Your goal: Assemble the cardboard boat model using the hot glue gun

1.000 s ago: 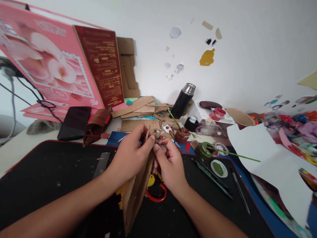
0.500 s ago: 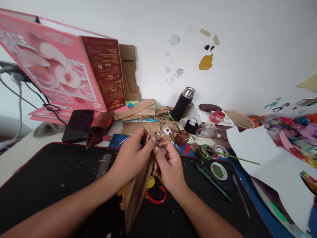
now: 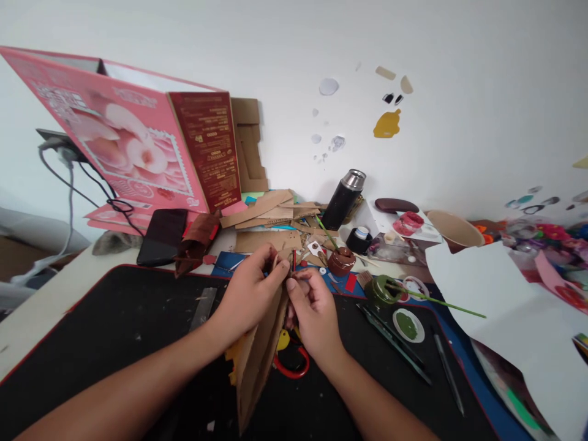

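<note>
My left hand (image 3: 254, 293) is closed on the upper end of a folded piece of cardboard (image 3: 258, 361), its thumb and fingers pinching the edge. The cardboard stands upright and slants toward me, with a narrow gap between its two layers. Close beside, my right hand (image 3: 316, 312) is closed, thumb against curled fingers at the same top end of the cardboard; its fingertips are partly hidden. Under my right hand lie scissors with a red handle loop (image 3: 294, 370). Something yellow (image 3: 231, 366) shows behind the cardboard's left edge.
Behind my hands are cardboard strips (image 3: 271, 208), a black thermos (image 3: 343, 199), a brown paint jar (image 3: 341, 262) and a green paint jar (image 3: 383, 291) with a brush. Pens (image 3: 397, 343) lie right on the black mat (image 3: 151, 324). A phone (image 3: 162, 237) and pink box (image 3: 138, 141) stand left.
The view has shifted slightly, so the surroundings sit a little lower and further right. Both hands keep nearly the same pinched pose at the cardboard's top.
</note>
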`<state>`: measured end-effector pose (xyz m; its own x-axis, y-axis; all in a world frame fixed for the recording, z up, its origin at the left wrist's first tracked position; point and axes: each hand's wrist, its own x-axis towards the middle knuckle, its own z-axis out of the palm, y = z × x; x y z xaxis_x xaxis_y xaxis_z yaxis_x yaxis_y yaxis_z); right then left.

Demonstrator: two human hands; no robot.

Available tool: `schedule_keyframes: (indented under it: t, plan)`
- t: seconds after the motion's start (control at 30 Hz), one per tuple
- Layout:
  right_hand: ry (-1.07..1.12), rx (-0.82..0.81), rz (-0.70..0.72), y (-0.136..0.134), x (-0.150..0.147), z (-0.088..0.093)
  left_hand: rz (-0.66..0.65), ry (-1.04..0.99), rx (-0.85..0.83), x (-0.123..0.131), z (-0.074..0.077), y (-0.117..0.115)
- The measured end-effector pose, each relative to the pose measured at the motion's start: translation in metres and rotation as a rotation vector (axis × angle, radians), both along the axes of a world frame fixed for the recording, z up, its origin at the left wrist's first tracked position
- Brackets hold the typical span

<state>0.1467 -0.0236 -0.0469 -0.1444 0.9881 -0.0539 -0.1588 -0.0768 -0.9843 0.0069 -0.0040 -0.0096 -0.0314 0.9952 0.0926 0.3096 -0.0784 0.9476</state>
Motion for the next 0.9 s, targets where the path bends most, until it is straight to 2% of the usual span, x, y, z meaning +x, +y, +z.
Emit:
schedule_keyframes:
  t: [0.37,0.9]
  plan:
    - [-0.003,-0.055,0.008,0.0016,-0.0002,-0.0012,-0.002,-0.076,-0.078,0.0006,-0.0044,0.0052]
    - [0.005,-0.097,0.011,0.0037,-0.0001,-0.0015,-0.024,-0.078,-0.142,-0.0013,-0.0045,0.0077]
